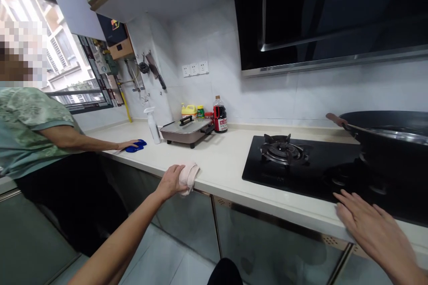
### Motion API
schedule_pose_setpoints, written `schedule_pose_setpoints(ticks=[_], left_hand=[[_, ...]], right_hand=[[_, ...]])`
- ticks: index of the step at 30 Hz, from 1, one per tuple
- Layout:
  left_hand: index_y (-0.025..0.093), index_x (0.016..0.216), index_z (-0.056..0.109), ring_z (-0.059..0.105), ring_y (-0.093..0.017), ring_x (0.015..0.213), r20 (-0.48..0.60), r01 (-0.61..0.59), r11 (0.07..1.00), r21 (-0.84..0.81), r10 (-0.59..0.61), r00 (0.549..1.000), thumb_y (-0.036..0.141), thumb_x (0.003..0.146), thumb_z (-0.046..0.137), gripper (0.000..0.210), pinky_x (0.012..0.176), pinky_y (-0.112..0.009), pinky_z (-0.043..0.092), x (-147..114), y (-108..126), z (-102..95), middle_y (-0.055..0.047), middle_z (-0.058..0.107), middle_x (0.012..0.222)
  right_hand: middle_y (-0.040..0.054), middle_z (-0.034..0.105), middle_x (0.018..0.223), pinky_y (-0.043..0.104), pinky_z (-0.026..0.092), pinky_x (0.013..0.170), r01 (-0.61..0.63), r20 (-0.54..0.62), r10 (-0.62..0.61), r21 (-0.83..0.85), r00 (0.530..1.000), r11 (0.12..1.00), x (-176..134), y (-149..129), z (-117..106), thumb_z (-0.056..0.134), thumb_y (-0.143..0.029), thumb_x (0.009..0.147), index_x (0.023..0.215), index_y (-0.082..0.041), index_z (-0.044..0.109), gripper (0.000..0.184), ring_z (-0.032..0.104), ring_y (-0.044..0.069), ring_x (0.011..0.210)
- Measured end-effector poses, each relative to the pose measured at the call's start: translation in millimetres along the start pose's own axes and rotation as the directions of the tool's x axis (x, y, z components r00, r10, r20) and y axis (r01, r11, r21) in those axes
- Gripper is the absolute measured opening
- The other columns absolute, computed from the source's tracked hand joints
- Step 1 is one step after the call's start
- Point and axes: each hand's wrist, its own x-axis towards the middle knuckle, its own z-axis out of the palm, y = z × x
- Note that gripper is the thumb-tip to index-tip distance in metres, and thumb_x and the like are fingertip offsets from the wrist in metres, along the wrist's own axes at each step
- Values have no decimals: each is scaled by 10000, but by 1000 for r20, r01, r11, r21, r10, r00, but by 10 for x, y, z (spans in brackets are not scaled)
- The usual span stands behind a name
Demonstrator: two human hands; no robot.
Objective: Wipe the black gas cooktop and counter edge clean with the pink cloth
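My left hand [171, 181] is closed around a folded pale pink cloth [189, 175], pressed against the front edge of the white countertop [222, 160]. Part of the cloth hangs over that edge. Over on the right, my right hand [371, 225] lies spread at the counter's front edge, holding nothing, with its fingertips by the black gas stove [310, 164]. A burner [284, 149] with a metal pan support is on the stove's left side. On its right side sits a large black wok [394, 129] with a wooden handle [336, 119].
Another person [40, 129] stands at the left, one hand on a blue cloth [135, 146]. Along the wall are a white spray bottle [152, 125], a lidded electric pan [187, 132] and a dark sauce bottle [220, 115]. A black range hood [321, 13] overhangs the stove.
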Motion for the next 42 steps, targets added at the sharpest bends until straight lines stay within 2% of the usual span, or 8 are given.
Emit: schedule_pose_setpoints(ticks=[6, 14, 21, 26, 30, 35, 38, 42], left_hand=[[181, 1338, 560, 513, -390, 1338, -81, 2, 1000, 22, 0, 997, 373, 603, 906, 834, 1126, -567, 388, -142, 815, 311, -190, 584, 1384], [244, 1415, 495, 524, -354, 1294, -192, -193, 981, -33, 183, 964, 421, 653, 912, 886, 1125, -627, 361, -348, 2436, 793, -141, 592, 1372], [210, 1507, 416, 474, -361, 1299, -114, -454, 890, -45, 447, 887, 495, 802, 773, 839, 1090, -632, 410, -360, 3834, 926, -167, 546, 1426], [158, 1558, 358, 408, -401, 1373, -23, -453, 869, -199, 458, 888, 548, 825, 720, 907, 1123, -678, 364, -354, 4399, 885, -224, 478, 1507], [145, 1563, 360, 408, -417, 1381, 54, -417, 835, -360, 465, 884, 560, 736, 777, 1015, 1155, -671, 331, -369, 4336, 626, -230, 479, 1508], [269, 1505, 443, 430, -304, 1432, -72, -641, 639, -425, 682, 728, 296, 882, 663, 661, 1190, -584, 319, -325, 3570, 281, -129, 482, 1564], [273, 1360, 590, 506, -264, 1382, -216, -628, 663, -407, 599, 771, 255, 961, 562, 400, 1143, -523, 379, -122, 3038, 248, -109, 602, 1451], [243, 1198, 701, 634, -267, 1206, -360, -476, 778, -410, 341, 868, 353, 976, 546, 292, 1044, -485, 455, 302, 2594, 359, -113, 722, 1242]], right_hand=[[114, 598, 1438, 594, 376, 1151, 57, -96, -62, -57, 993, 997, 13, 73, 172, 226, -590, 935, 1316, -146, 705, 756, 527, 339, 1369], [84, 596, 1448, 562, 370, 1155, 31, -84, -36, -62, 996, 998, 19, -28, 76, 197, -608, 978, 1341, -170, 684, 748, 509, 310, 1389], [74, 607, 1441, 572, 348, 1170, -18, -64, 22, 61, 998, 998, 67, -109, -63, 227, -590, 1005, 1336, -221, 672, 666, 497, 299, 1398], [119, 646, 1352, 530, 413, 1135, -18, -238, 102, 331, 966, 944, 56, -308, -412, 291, -549, 1037, 1228, -212, 692, 557, 564, 293, 1300], [97, 637, 1327, 509, 427, 1089, 166, -274, -73, 334, 959, 928, -157, -751, -485, 347, -468, 1063, 1261, -256, 658, 426, 574, 278, 1245], [101, 566, 1435, 513, 388, 1082, 273, -177, -246, 150, 953, 950, -285, -1020, -270, 440, -485, 1048, 1415, -266, 552, 442, 480, 299, 1340], [144, 565, 1404, 531, 381, 1077, 234, -112, -228, 47, 967, 971, -198, -1146, -302, 633, -500, 954, 1380, -233, 582, 506, 469, 334, 1323], [142, 615, 1284, 620, 390, 1028, 173, 82, -169, -38, 982, 984, 46, -1636, -405, 874, -522, 753, 1365, -263, 600, 719, 523, 373, 1189]])
